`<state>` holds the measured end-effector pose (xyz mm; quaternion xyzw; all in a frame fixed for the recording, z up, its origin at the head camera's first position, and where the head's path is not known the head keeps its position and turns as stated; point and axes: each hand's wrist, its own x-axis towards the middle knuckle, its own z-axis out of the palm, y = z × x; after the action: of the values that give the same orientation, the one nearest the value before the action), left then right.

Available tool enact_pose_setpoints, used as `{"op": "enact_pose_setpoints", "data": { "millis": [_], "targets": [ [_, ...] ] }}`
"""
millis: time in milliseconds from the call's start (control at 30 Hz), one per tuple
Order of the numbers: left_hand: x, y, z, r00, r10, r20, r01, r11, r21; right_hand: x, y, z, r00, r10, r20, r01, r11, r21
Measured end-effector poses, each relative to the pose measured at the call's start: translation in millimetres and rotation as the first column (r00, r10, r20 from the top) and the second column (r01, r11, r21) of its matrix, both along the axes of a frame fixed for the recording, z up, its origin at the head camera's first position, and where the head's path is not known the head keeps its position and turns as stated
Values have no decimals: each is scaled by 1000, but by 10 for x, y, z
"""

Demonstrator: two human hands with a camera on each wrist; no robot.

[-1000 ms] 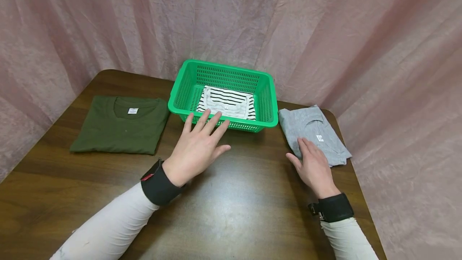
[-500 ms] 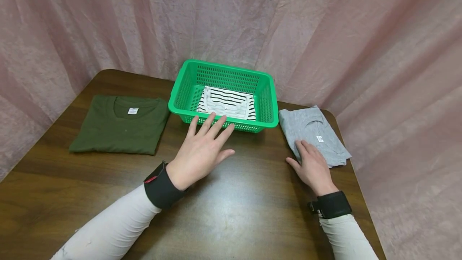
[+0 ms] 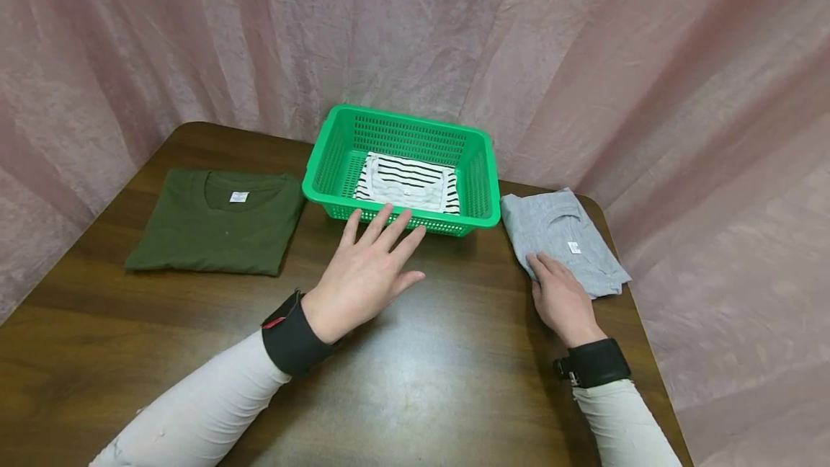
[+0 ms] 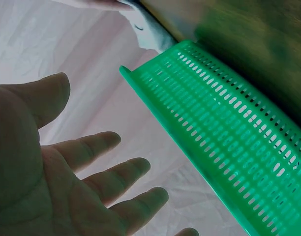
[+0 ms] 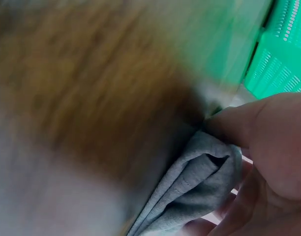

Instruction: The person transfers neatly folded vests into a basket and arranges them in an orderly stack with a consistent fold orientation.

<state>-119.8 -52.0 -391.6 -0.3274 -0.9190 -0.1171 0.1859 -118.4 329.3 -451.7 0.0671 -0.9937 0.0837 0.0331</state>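
Observation:
My right hand (image 3: 563, 301) pinches the near left edge of a folded grey T-shirt (image 3: 593, 254), which lies flat on the table. In the right wrist view the thumb (image 5: 234, 123) is at the folded edge of the grey cloth (image 5: 199, 177), and the fingers are on its other side. My left hand (image 3: 359, 272) hovers with fingers spread just in front of a green plastic basket (image 3: 405, 117) and holds nothing. The left wrist view shows its palm apart from the basket wall (image 4: 214, 132). Inside the basket rests a folded black-and-white striped shirt (image 3: 408, 171).
A folded dark green T-shirt (image 3: 220, 236) lies on the left of the brown wooden table (image 3: 402, 395). Pink curtains (image 3: 415, 34) hang behind and to the right, close to the table's edges. The basket stands near the back edge.
My right thumb, earlier stretched out to the side, has closed in against the grey T-shirt's edge. The left hand has drifted slightly right and toward me. Basket and shirts stay put.

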Motion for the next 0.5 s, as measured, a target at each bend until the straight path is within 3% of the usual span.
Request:
{"op": "enact_pose_setpoints", "data": {
  "millis": [267,500],
  "targets": [
    [39,68,-38,999,-27,26,27,1000,-5,61,27,14,1000,18,22,-18,1000,-3],
    [17,173,-80,996,-65,65,67,997,-33,156,58,-3,998,68,-7,-68,998,-19]
  ]
}}
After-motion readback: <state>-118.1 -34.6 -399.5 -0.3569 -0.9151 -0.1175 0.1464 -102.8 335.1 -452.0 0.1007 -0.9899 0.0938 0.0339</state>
